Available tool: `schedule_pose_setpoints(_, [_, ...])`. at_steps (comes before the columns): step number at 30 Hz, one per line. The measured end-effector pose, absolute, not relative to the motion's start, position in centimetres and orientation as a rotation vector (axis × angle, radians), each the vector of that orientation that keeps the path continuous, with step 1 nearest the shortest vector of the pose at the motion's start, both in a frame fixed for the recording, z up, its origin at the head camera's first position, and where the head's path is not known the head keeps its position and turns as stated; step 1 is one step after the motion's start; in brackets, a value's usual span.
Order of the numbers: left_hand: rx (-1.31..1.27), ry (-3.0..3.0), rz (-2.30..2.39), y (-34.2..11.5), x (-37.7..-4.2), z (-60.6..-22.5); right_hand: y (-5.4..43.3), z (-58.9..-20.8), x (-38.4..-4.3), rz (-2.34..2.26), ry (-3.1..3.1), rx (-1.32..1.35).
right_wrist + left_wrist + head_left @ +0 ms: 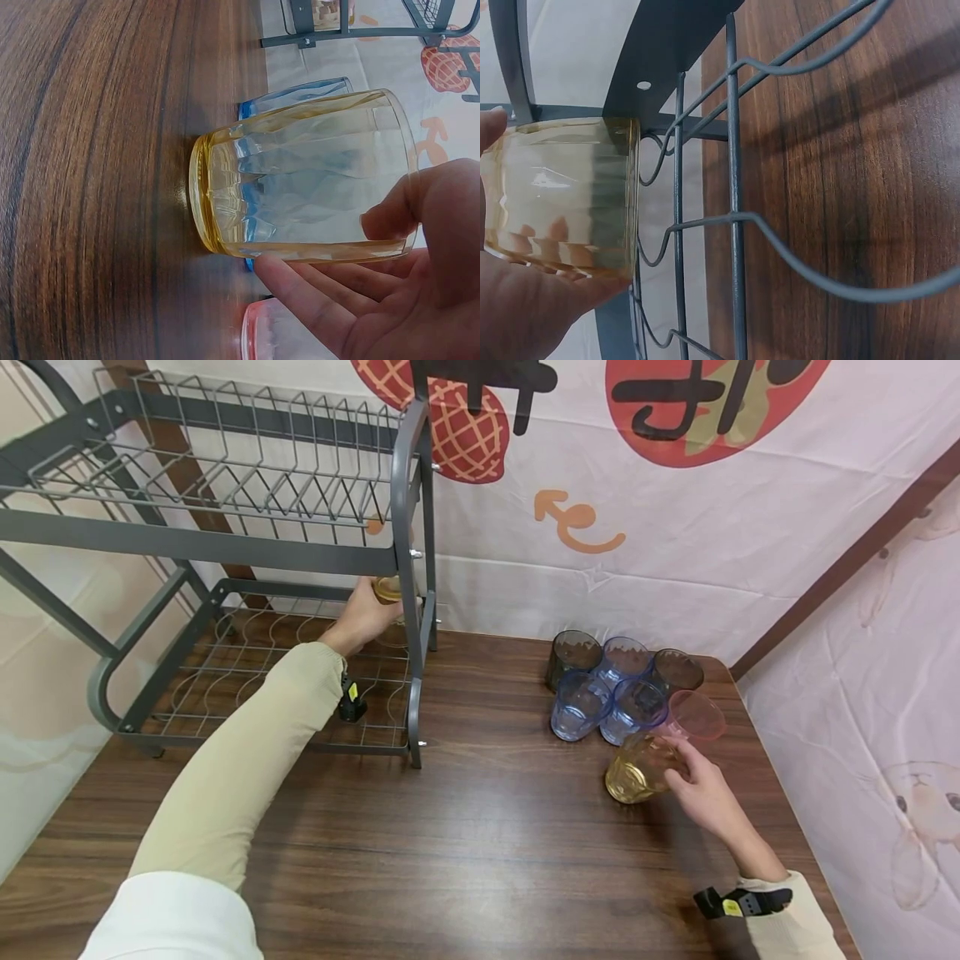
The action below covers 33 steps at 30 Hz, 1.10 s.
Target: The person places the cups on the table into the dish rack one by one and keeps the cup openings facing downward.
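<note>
My left hand [365, 617] reaches into the lower tier of a dark metal dish rack [407, 560] and grips a yellow glass [562, 195]. In the left wrist view that glass is close to the wire shelf [735, 165], fingers and thumb around its sides. Over on the right, my right hand [701, 789] holds another yellow glass [315, 180] near its rim, thumb inside the rim and fingers along the outside. Its base is close over the table, just in front of a pink glass [696, 717] and two blue glasses [581, 706].
Behind the front glasses stand a third blue glass [624, 660] and two dark grey glasses [573, 656], near the back of the wooden table [480, 827]. The rack's upper wire basket [247, 485] overhangs the left forearm. A printed cloth [510, 585] hangs behind the table.
</note>
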<state>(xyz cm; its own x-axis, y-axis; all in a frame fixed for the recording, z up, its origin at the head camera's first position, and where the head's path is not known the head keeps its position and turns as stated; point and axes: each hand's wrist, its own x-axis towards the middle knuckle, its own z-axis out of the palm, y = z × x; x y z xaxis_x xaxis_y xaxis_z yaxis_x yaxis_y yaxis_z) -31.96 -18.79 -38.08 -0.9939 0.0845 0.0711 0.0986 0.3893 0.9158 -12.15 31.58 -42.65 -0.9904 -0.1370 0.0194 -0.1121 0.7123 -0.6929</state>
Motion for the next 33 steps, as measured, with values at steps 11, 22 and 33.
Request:
schedule_pose_setpoints(11, [-0.182,-2.552,-1.741,-19.2,-32.8,-38.8,31.6,-42.7,-12.1,-1.136,2.887,-0.201])
schedule_pose_setpoints(22, [-0.261,-2.498,-1.727,-18.5,-33.0,-38.9,31.5,-42.8,-12.1,-1.089,2.934,-0.228])
schedule_pose_setpoints(33, [-0.202,-2.588,-1.679,-18.8,-33.2,-38.8,31.4,-42.5,-12.1,-1.095,2.885,-0.215])
